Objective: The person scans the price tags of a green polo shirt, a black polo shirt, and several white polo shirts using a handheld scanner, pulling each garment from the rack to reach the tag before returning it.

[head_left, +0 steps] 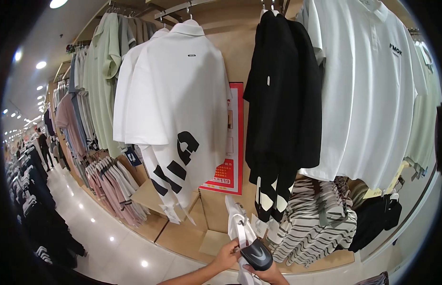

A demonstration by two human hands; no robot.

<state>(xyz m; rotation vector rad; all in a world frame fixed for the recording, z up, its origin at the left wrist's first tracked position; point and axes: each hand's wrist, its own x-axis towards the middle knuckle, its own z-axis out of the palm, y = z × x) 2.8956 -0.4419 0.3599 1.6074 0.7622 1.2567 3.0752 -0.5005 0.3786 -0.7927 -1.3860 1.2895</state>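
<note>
Right hand (268,273) closed around a dark scanner (255,254) | left hand (225,256) pinching a white shirt (240,228) low before the wall rack | tag-scanning seemingly underway; next, square aim at the tag | above: white polo (173,95), black shirt (282,95)

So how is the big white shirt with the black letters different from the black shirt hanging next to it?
The white shirt is white with big black letters low down; the black shirt is black with white marks near its hem. The white shirt has a small dark label below its collar; the black shirt shows a small white tag. The white shirt hangs left of the red sign, the black shirt right of it. Both hang high on the wooden wall.
</note>
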